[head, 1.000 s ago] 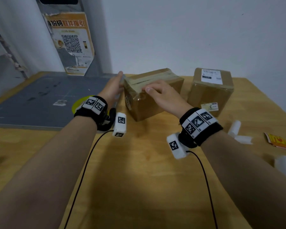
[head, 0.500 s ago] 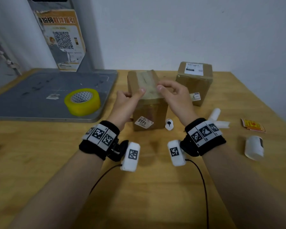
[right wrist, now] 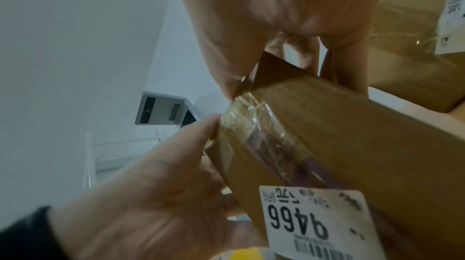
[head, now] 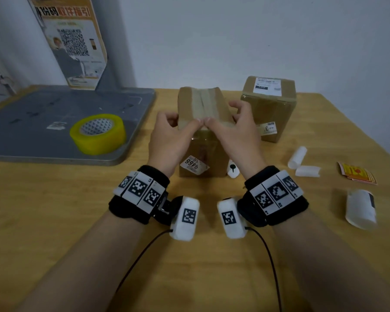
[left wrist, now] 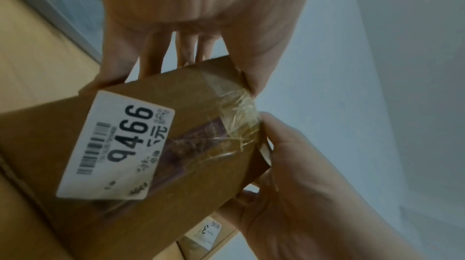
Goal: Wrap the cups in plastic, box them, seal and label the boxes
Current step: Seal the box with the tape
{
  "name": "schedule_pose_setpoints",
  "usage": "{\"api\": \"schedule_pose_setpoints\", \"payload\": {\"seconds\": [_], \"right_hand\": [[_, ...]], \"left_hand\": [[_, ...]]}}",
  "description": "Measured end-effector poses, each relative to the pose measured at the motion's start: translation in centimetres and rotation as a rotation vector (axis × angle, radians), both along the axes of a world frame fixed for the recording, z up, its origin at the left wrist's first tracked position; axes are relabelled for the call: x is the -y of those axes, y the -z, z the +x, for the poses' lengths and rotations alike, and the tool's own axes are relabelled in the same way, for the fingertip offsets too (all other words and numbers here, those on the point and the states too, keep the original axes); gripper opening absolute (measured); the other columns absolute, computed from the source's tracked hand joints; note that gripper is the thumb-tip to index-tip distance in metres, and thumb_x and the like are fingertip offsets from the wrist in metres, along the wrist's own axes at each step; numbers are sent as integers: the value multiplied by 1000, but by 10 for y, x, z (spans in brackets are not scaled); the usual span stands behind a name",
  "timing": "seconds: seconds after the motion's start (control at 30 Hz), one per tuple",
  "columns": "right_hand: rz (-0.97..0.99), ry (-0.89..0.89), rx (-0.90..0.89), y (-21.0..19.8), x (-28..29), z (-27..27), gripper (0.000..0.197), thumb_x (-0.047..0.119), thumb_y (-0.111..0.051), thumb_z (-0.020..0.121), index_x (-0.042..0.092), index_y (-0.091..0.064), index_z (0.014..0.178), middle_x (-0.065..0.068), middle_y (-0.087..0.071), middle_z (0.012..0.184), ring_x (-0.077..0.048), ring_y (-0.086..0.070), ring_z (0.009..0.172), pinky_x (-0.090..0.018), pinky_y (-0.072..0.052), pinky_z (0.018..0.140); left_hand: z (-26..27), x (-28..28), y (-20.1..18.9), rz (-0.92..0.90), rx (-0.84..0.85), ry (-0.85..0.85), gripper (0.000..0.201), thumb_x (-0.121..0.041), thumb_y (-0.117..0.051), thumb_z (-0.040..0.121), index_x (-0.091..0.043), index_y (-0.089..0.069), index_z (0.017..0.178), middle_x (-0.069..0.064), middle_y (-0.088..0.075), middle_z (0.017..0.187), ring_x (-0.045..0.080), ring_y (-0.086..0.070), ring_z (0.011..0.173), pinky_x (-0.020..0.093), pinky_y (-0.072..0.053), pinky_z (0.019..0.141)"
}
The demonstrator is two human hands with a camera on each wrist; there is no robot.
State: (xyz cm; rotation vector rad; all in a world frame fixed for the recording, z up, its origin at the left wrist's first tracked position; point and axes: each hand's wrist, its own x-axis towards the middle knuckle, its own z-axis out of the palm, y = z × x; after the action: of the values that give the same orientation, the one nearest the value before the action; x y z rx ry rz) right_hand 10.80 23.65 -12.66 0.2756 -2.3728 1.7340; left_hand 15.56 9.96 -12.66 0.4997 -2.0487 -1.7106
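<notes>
Two hands: left hand (head: 167,136) and right hand (head: 232,134) both grip the near top edge of the cardboard box (head: 200,152), thumbs meeting on the tape (left wrist: 236,117), fingers curled over the sides.
Box place: stands on the desk (head: 189,266) directly between the hands.
Wrinkle risk: tape under the thumbs is creased; uneven pressing may leave it lifting, in my judgement.
Tip risk: box stands tall; a hard push away from the hands could topple it toward the labelled box (head: 269,104) beyond the right hand.
Tape roll (head: 98,134): beyond the left hand.
Cups: hidden, cannot tell.
</notes>
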Motion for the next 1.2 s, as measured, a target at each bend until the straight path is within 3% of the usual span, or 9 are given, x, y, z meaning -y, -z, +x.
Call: {"api": "schedule_pose_setpoints", "payload": {"seconds": [0.23,0.3,0.47,0.57,0.8,0.9,1.03,1.1,1.2], "right_hand": [[-65,47,-44,3,-9,-3,44,38,-81,85,28,-52,118,18,-56,85,13,-59,66,-6,-39,51],[-102,53,-56,5,-11,-2,37,36,-79,88,27,-55,114,18,-57,86,16,-57,65,-7,-39,53],[-130,95,-30,6,-12,-5,23,40,-75,89,31,-61,106,8,-67,101,-6,-65,87,-28,-51,72],[-163,94,-3,6,-12,-6,16,37,-72,92,29,-66,104,9,-70,104,-6,-66,94,-30,-54,77],[-317,68,59,11,-13,-12,7,28,-66,96,28,-73,97,6,-75,101,-13,-68,93,-38,-56,84],[-353,55,89,8,-15,-14,10,27,-65,96,25,-75,95,6,-75,96,-16,-70,94,-46,-60,89],[-347,56,85,10,-12,-14,13,28,-60,101,22,-71,103,3,-72,105,-16,-66,99,-39,-55,90],[-368,49,107,12,-10,-13,19,30,-55,104,19,-69,112,5,-68,106,-14,-63,99,-33,-52,87],[-445,23,194,13,-9,-14,25,32,-49,108,19,-64,122,7,-66,112,-9,-61,103,-25,-48,85]], "left_hand": [[-6,4,6,38,-80,-5,17,-39,-74,87,-29,-70,100,-11,-75,97,11,-72,91,52,-62,82],[-5,4,6,47,-90,-2,11,-37,-71,90,-28,-71,97,-12,-75,94,10,-71,90,54,-61,84],[-4,5,6,33,-83,-6,10,-38,-66,93,-30,-71,91,-14,-75,91,11,-70,93,55,-60,87],[-4,7,6,22,-75,-3,14,-41,-61,94,-32,-71,89,-12,-74,93,14,-69,97,55,-60,87],[-3,9,20,-13,-45,-64,27,-38,-52,100,-34,-71,81,-10,-75,87,20,-74,91,47,-64,70],[-2,7,11,104,-3,-32,37,-51,-42,106,-28,-70,96,-7,-74,98,17,-71,91,35,-58,61],[-6,5,11,2,-14,-19,61,-89,-36,78,-38,-67,91,-4,-74,98,23,-70,97,58,-57,86],[-7,6,18,-62,-24,-53,50,-88,-34,76,-46,-61,81,-7,-73,96,22,-69,97,61,-54,90],[-6,5,19,-231,-69,-80,34,-64,-35,100,-43,-54,81,-1,-70,96,20,-66,92,51,-54,89]]}}
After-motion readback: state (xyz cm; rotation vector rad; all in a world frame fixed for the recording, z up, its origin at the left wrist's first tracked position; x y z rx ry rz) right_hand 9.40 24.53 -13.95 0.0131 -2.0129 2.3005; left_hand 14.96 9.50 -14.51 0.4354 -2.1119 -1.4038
